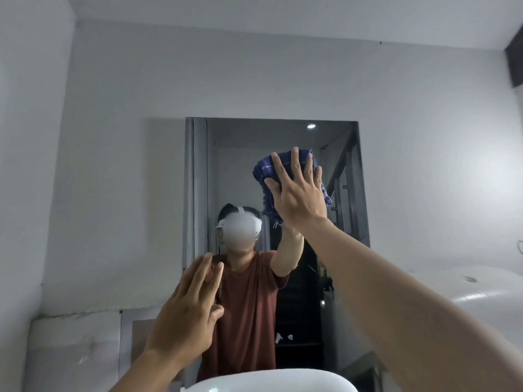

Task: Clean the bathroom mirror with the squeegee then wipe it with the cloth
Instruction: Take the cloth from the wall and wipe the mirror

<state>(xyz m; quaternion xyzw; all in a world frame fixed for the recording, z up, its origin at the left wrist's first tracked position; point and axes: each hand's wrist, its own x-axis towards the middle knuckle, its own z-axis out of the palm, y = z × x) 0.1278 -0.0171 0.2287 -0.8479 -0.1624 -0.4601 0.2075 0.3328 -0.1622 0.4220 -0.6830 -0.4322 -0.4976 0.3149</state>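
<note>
The rectangular bathroom mirror [240, 165] hangs on the grey wall straight ahead. My right hand [297, 193] is raised to its upper right part and presses a blue checked cloth [261, 171] flat against the glass, fingers spread over it. My left hand [186, 309] hovers lower, at the mirror's bottom left edge, fingers apart and holding nothing. The mirror reflects a person in a reddish-brown shirt with an arm raised. No squeegee is in view.
A white basin rim [268, 381] shows at the bottom centre, directly below the mirror. A white rounded fixture [481, 290] stands at the right. Pale wall panels [76, 343] run along the lower left.
</note>
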